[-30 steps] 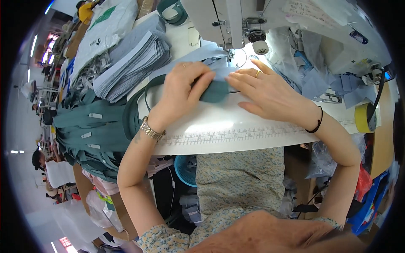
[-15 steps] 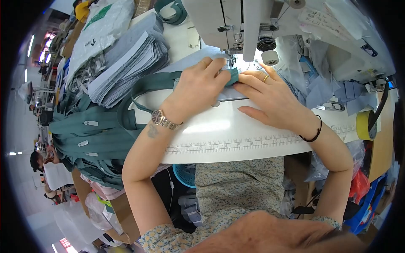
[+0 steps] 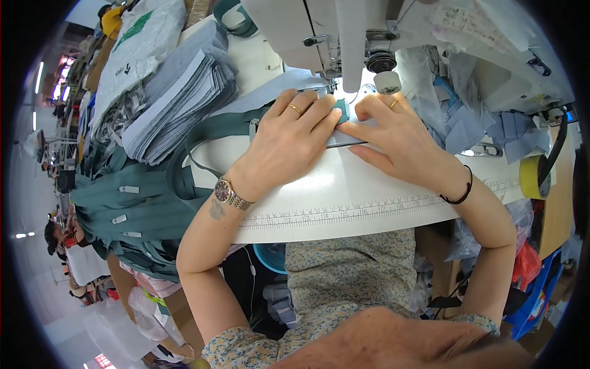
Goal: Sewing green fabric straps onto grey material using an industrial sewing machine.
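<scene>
Beneath the needle area of a white sewing machine (image 3: 353, 46), the end of a green zipper (image 3: 342, 111) lies over light grey-blue fabric. My left hand (image 3: 289, 135) is curled over the zipper, its fingers together and the thumb pressing near that end; what lies under the palm is hidden. Just across from it, my right hand (image 3: 393, 132) rests on the fabric. One finger is bent, the index points at the zipper end and the thumb stands apart. A zipper slider (image 3: 253, 126) shows beside my left hand, and the tape loops back to the left.
At left, a heap of green zippers (image 3: 135, 203) hangs over the table edge. Behind it lies a stack of grey-blue fabric pieces (image 3: 178, 114) beside a white plastic bag (image 3: 138, 55). Fabric scraps (image 3: 464, 132) and a yellow tape roll (image 3: 532, 177) are at right. A printed ruler (image 3: 326, 216) follows the front edge.
My left hand has shifted slightly left and flattened over the zipper, covering more of it. My right hand's finger has bent in closer to the zipper end. The view has tilted slightly.
</scene>
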A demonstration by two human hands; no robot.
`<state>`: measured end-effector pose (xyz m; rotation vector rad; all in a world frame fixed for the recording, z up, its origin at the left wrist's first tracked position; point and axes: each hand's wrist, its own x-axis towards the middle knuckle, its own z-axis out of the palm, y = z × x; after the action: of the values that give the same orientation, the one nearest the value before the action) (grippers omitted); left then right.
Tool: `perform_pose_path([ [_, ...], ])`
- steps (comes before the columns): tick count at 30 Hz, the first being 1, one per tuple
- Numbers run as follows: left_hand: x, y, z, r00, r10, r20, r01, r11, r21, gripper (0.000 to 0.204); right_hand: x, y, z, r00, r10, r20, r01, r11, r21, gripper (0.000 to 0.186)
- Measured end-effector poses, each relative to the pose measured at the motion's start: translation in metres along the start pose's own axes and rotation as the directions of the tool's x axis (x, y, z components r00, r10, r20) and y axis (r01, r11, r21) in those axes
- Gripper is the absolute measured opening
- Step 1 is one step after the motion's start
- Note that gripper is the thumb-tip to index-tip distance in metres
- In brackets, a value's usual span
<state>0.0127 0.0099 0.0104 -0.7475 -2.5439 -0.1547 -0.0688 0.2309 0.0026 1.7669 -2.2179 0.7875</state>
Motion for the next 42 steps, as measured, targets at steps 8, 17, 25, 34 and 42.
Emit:
perform_pose_path([
  [8,0.000,-0.003,0.000,0.997,0.071,0.010,-0.071,0.997,0.017,0.042,0.001,0.000,-0.001,1.000,0.007,0.019,-0.007,1.000,-0.022,0.028],
  [17,-0.001,-0.002,0.001,0.997,0.076,0.001,-0.076,0.997,-0.032,0.039,0.000,-0.003,-0.001,1.000,-0.006,0.008,0.007,0.999,-0.034,0.026],
  [25,0.005,-0.003,0.005,0.998,0.058,-0.003,-0.058,0.995,-0.077,0.034,0.000,0.003,-0.004,1.000,-0.024,-0.004,0.024,0.998,-0.064,0.026],
  [34,0.000,-0.005,0.012,0.996,0.055,-0.065,-0.065,0.983,-0.172,0.020,0.007,0.008,-0.005,1.000,-0.022,-0.011,0.022,0.999,-0.031,0.026],
  [42,-0.010,-0.008,-0.038,0.998,-0.061,0.035,0.063,0.996,-0.065,0.024,0.008,0.002,-0.004,1.000,0.012,0.014,-0.013,1.000,0.018,0.018],
])
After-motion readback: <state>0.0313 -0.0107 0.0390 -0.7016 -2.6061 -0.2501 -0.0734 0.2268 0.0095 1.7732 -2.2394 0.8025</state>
